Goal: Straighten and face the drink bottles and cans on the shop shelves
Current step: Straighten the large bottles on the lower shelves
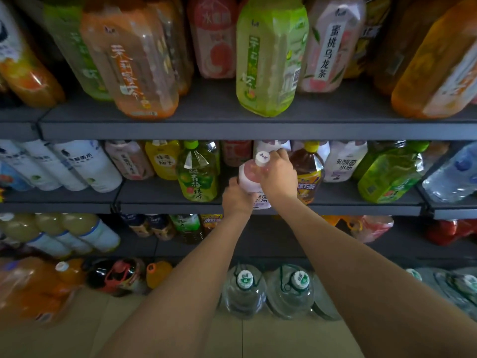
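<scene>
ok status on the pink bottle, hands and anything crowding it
Left hand grips the pink bottle low, right hand grips its shoulder. Bottle at the middle shelf front edge. Green tea bottle and brown tea bottle flank it closely.

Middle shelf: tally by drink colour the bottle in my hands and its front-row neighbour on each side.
pink bottle: 1, gripped by left hand and right hand
green tea bottle: 1
brown tea bottle: 1
Total: 3
</scene>
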